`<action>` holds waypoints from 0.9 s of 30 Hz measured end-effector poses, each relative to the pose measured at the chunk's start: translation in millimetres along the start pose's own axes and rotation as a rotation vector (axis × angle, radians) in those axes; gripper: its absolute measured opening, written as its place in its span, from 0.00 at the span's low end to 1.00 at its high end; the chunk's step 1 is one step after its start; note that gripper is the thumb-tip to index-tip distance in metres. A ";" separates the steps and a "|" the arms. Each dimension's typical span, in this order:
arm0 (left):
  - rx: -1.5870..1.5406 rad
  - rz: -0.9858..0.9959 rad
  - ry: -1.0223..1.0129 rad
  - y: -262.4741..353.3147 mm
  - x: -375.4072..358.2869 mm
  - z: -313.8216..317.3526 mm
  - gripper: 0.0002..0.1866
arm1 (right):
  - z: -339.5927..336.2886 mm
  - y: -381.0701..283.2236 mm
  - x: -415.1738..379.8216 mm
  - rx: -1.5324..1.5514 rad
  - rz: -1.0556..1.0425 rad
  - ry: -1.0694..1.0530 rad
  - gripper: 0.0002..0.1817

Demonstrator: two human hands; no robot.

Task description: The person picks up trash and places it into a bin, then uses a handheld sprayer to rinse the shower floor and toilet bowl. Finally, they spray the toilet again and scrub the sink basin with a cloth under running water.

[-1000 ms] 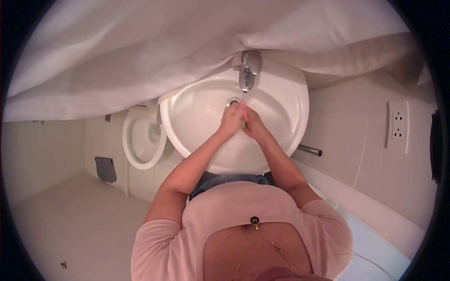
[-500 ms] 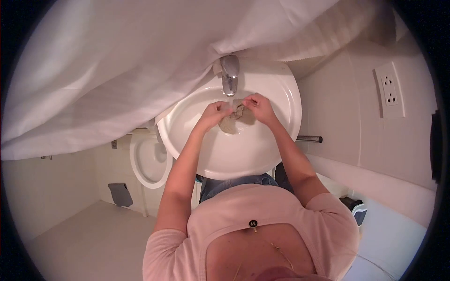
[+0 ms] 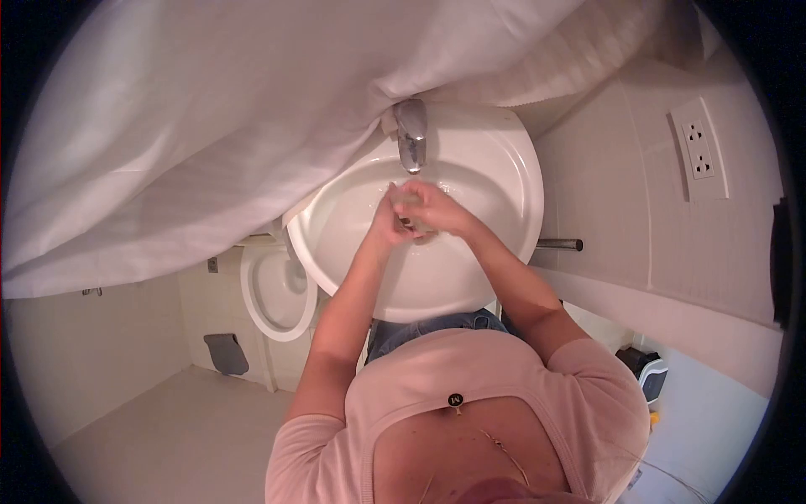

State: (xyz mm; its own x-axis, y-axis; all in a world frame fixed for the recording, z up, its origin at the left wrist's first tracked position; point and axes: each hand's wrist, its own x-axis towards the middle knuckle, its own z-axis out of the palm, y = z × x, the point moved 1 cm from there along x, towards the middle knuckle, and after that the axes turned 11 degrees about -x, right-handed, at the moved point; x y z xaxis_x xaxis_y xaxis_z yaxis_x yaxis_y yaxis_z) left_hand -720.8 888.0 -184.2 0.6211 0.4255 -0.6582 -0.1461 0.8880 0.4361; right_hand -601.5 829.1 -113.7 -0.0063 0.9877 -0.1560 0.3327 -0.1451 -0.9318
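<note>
My left hand and my right hand are close together over the white washbasin, just below the chrome faucet. Both are closed around a bunched, wet-looking beige cloth, mostly hidden by the fingers. Only a bit of fabric shows beneath the hands, and motion smears the fingers slightly. What kind of cloth item it is cannot be made out.
A white curtain hangs along the left and top, reaching the basin's edge. On the right wall are a power outlet and a metal bar. A toilet stands left of the basin.
My hands have come together, the right one moving left and down toward the left. The cloth, spread between them before, is now bunched up and mostly covered.
</note>
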 end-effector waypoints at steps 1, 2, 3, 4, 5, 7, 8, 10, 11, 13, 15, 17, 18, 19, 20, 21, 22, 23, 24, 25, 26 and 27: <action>-0.017 0.008 -0.180 -6.2 10.6 -16.4 0.15 | -0.3 1.0 -0.3 0.069 0.042 -0.010 0.15; -0.228 0.109 -0.225 -15.7 7.5 -6.8 0.13 | -1.1 5.3 -3.1 0.140 0.089 -0.021 0.15; -0.307 0.058 -0.181 -14.2 4.3 -3.7 0.12 | -2.0 11.5 -7.1 0.214 0.140 -0.033 0.14; -0.384 0.008 -0.138 -11.0 0.3 1.2 0.11 | -10.0 21.7 -7.8 0.366 0.213 0.123 0.18; -0.459 -0.042 -0.099 -7.1 -2.9 7.7 0.10 | -7.0 37.5 -1.8 0.385 0.200 0.246 0.19; -0.425 -0.024 -0.049 -0.1 -18.0 38.4 0.11 | -1.3 63.4 4.8 0.415 0.173 0.503 0.21; -0.407 -0.015 -0.026 1.0 -22.6 49.9 0.12 | 3.4 63.0 2.7 0.720 0.224 0.381 0.25; -0.446 0.004 -0.011 1.8 -24.1 50.2 0.14 | 8.7 55.9 6.7 0.814 0.289 0.398 0.24; -0.465 0.015 -0.001 2.8 -24.7 49.8 0.16 | 10.9 52.6 8.6 0.864 0.321 0.404 0.23; -0.403 0.057 0.021 -1.8 -14.1 40.1 0.18 | 10.6 39.5 9.9 0.436 0.273 0.511 0.20; -0.345 0.005 0.045 1.9 -17.4 37.9 0.19 | 17.4 24.6 4.2 0.076 0.171 0.504 0.18; -0.295 -0.141 0.067 19.3 -42.9 55.3 0.20 | 25.7 17.2 -1.1 -0.034 -0.022 0.520 0.17; -0.349 -0.094 -0.038 15.4 -32.8 47.0 0.18 | 29.3 13.7 -3.7 -0.089 -0.120 0.524 0.16; -0.402 -0.043 -0.145 7.8 -13.4 32.1 0.16 | 31.1 10.8 -5.9 -0.050 -0.093 0.593 0.15; -0.453 0.008 -0.251 3.7 -2.5 24.5 0.15 | 33.1 8.0 -7.9 -0.010 -0.066 0.661 0.14; -0.345 0.238 -0.088 3.6 -6.0 31.8 0.13 | 34.7 7.2 -8.6 0.032 -0.036 0.730 0.13; -0.231 0.463 0.079 1.5 -16.1 49.8 0.11 | 35.3 10.8 -7.0 0.376 0.069 0.755 0.11; -0.112 0.683 0.246 -0.2 -27.3 67.3 0.09 | 34.7 16.2 -4.2 0.720 0.177 0.766 0.10; 0.053 0.812 0.341 -1.5 -38.5 80.5 0.06 | 35.5 21.9 -3.2 1.063 0.287 0.762 0.09; 0.230 0.928 0.321 -9.2 -43.5 84.4 0.05 | 36.2 28.3 -3.8 1.162 0.284 0.641 0.09; 0.410 1.040 0.297 -16.7 -48.9 87.9 0.04 | 35.8 34.7 -5.0 1.257 0.279 0.518 0.09; 0.594 1.148 0.270 -20.9 -51.5 91.0 0.04 | 35.8 38.3 -5.8 1.348 0.273 0.391 0.09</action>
State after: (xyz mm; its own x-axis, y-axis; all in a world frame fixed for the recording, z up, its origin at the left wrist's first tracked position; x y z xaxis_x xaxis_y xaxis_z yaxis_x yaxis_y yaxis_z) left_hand -679.7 831.6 -103.6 0.1890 0.9629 0.1928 -0.0824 -0.1801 0.9802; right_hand -622.5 815.8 -160.3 0.2403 0.8406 -0.4854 -0.8547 -0.0538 -0.5163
